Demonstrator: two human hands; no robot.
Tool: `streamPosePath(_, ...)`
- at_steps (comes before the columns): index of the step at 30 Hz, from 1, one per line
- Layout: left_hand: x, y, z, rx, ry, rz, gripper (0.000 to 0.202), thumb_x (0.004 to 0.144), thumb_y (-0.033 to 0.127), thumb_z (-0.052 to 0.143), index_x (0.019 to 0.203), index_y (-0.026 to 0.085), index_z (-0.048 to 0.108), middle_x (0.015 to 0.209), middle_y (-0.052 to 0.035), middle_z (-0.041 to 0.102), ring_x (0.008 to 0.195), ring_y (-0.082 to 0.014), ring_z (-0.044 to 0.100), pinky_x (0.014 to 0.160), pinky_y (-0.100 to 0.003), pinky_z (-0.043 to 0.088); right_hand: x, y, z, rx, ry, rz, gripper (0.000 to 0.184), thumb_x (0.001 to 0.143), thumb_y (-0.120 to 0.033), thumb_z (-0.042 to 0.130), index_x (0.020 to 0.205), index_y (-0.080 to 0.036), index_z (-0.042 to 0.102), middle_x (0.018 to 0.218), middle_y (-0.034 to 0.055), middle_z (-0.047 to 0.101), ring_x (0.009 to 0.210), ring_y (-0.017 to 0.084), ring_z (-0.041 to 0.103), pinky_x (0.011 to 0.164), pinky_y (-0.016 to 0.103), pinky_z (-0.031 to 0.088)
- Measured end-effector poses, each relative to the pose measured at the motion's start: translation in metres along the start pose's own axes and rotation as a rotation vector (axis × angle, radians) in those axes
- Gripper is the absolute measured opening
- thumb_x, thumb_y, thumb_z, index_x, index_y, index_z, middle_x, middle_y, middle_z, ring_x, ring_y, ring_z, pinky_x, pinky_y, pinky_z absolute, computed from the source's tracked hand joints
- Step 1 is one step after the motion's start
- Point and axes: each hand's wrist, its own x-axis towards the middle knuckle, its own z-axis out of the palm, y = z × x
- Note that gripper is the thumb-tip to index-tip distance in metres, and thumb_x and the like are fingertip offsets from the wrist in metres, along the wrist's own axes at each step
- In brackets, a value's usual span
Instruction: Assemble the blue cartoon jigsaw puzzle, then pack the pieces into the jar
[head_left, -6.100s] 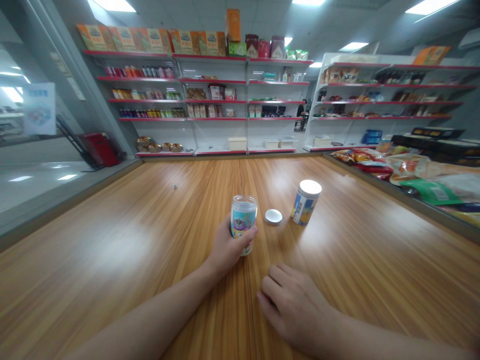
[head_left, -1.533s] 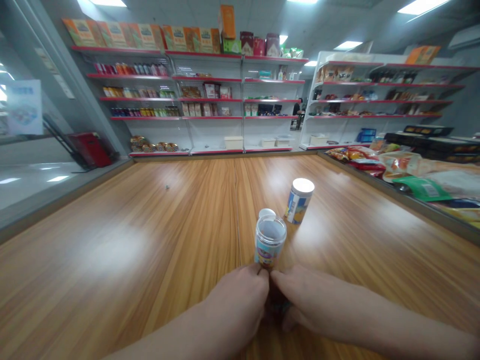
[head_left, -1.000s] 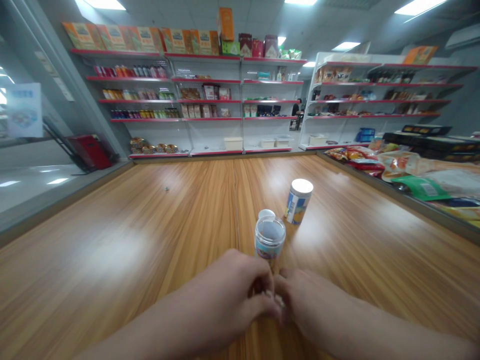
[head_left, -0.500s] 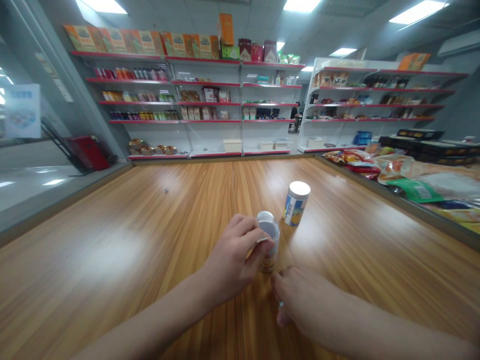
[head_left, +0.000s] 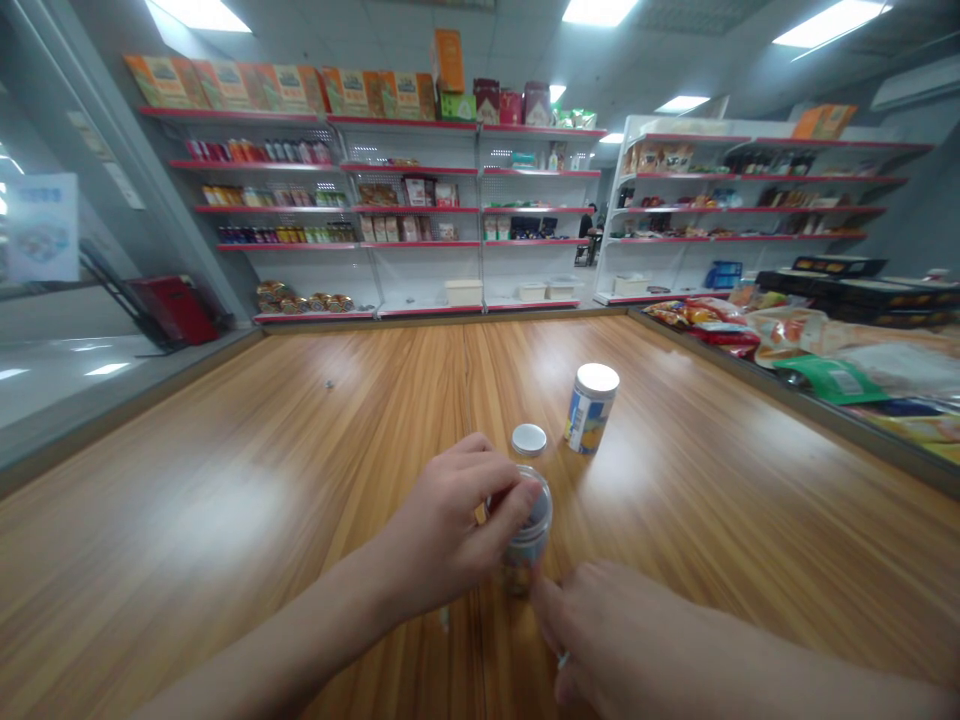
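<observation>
A clear jar (head_left: 527, 548) with brownish contents low inside stands uncapped in front of me. My left hand (head_left: 476, 510) is closed at its rim, the thumb along the near side and fingertips over the opening. Low by the jar's right side, my right hand (head_left: 592, 625) is curled, with a finger close to the base. A small pale bit shows between its fingers, too little to name. Behind the jar lies a silver-white round lid (head_left: 529, 439), flat on the table. Farther right stands a capped canister (head_left: 591, 410) with a blue and yellow label.
The wooden table (head_left: 225, 450) has a raised edge. A tiny object (head_left: 329, 384) lies at left, and a pale scrap (head_left: 445, 619) beside my left forearm. Bagged snacks (head_left: 825, 375) are heaped beyond the right edge. Stocked shelves (head_left: 405, 205) line the back.
The jar has come nearer to me, tipping its opening more into view, and the lid behind it now shows whole. Both hands have shifted slightly closer. A pale scrap has come into view.
</observation>
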Motion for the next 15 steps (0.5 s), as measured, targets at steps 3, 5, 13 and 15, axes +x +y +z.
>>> streamPosePath(3,-0.002,0.001,0.0,-0.024,-0.028,0.05,0.027,0.101,0.02,0.052,0.076,0.016,0.061,0.07,-0.0012,0.059,0.073,-0.0147,0.05,0.07,-0.029,0.041,-0.019,-0.002,-0.015,0.105,0.036,-0.019,0.011,0.079,-0.021,0.077,0.086,-0.021,0.069,0.081,0.0028,0.073,0.063,0.02,0.069,0.042,0.024,0.026)
streamPosePath(5,-0.002,0.002,-0.001,-0.076,0.006,0.089,0.021,0.101,0.018,0.051,0.084,0.016,0.063,0.08,-0.0034,0.062,0.079,-0.0152,0.055,0.073,-0.029,0.045,-0.028,0.001,-0.022,0.266,0.243,-0.151,0.016,0.078,-0.02,0.08,0.084,-0.023,0.065,0.078,-0.0028,0.071,0.063,0.015,0.065,0.047,0.022,0.035)
streamPosePath(13,0.007,0.001,-0.043,0.228,-0.185,-0.291,0.023,0.096,0.033,0.054,0.082,0.019,0.066,0.073,-0.0015,0.065,0.065,-0.0149,0.059,0.057,-0.025,0.041,-0.01,0.022,-0.027,0.181,1.158,-0.453,0.005,0.095,-0.016,0.067,0.095,-0.02,0.064,0.085,0.0008,0.066,0.08,0.015,0.061,0.074,0.029,0.047)
streamPosePath(15,-0.002,-0.008,-0.065,0.417,-0.444,-0.473,0.029,0.09,0.044,0.061,0.076,0.02,0.067,0.071,-0.0031,0.066,0.062,-0.0174,0.059,0.053,-0.025,0.037,-0.005,0.024,-0.027,0.171,1.106,-0.485,0.008,0.097,-0.014,0.064,0.102,-0.019,0.066,0.091,0.0025,0.067,0.084,0.015,0.062,0.076,0.029,0.048)
